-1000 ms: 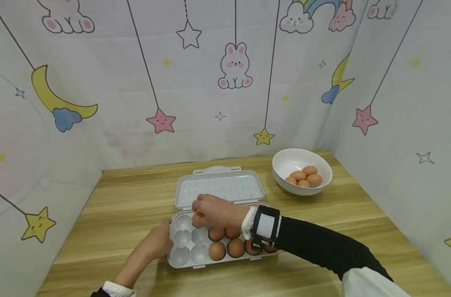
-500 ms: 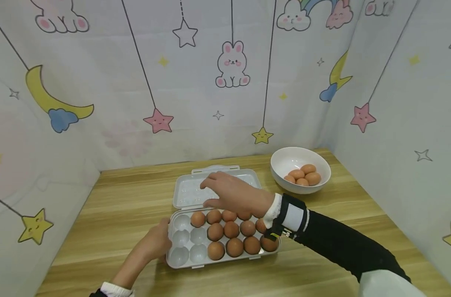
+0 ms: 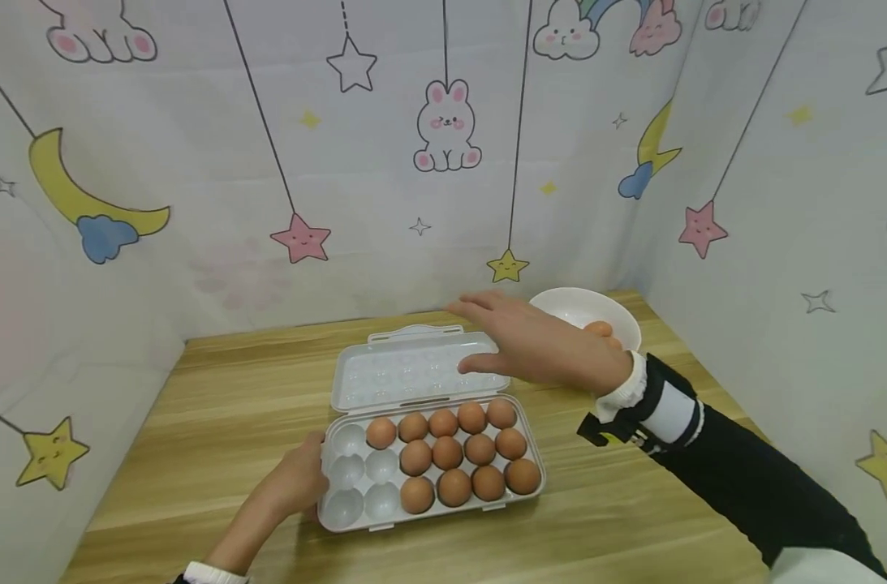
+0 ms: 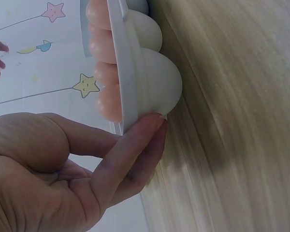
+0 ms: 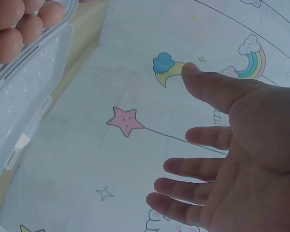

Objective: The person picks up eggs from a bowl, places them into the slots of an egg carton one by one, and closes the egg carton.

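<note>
A white plastic egg box point(image 3: 381, 500) lies open on the table, with brown eggs point(image 3: 446, 452) in most of its cups and several bare cups at its left end. My left hand point(image 3: 300, 478) pinches the box's left end; in the left wrist view its fingertips point(image 4: 152, 123) press on the outside of the box, below the rim. My right hand point(image 3: 534, 339), holding nothing, hovers above the table between the box and the white bowl point(image 3: 570, 304), partly covering the bowl. In the right wrist view its fingers are spread and the palm shows bare.
The box's clear lid point(image 3: 370, 377) is folded back behind it. Inside the bowl at the back right are eggs point(image 3: 600, 328), partly hidden by my right hand. A printed cloth point(image 3: 385, 276) stands along the wooden table's point(image 3: 238, 405) back and sides.
My right hand has let go of an egg in the back row of the box, then risen and moved right toward the bowl, its fingers opening. The left hand stays at the box's end.
</note>
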The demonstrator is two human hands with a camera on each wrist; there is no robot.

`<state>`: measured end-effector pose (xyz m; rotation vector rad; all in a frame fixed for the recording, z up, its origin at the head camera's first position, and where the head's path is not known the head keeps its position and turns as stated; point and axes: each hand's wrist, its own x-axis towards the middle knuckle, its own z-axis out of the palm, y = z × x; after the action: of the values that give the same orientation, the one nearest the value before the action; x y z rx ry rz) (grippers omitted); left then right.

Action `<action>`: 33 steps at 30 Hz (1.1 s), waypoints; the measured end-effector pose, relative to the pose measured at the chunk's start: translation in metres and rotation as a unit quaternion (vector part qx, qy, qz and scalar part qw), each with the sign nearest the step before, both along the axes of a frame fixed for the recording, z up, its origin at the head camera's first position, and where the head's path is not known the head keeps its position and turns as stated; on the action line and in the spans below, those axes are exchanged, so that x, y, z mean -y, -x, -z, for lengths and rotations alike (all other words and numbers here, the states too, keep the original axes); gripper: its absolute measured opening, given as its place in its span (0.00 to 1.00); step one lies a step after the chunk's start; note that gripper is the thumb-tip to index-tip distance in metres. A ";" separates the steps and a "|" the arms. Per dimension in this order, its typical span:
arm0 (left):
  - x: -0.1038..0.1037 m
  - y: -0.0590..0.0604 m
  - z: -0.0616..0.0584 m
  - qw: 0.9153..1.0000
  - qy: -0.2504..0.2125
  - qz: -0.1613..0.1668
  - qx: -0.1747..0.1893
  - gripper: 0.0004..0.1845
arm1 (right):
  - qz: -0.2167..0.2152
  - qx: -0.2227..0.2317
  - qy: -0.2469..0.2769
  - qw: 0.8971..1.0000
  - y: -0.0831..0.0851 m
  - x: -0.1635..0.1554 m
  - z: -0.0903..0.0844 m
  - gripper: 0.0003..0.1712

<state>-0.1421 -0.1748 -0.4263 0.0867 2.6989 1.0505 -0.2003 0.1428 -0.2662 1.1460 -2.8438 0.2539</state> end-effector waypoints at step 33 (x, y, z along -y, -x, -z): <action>0.004 0.004 0.004 1.000 0.020 0.006 -0.008 0.34 | 0.187 0.017 -0.010 0.982 0.061 -0.131 0.024 0.48</action>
<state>-0.1458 -0.1791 -0.4307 0.1034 2.7285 0.9959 -0.2616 0.2742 -0.2901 0.5935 -3.0194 0.2231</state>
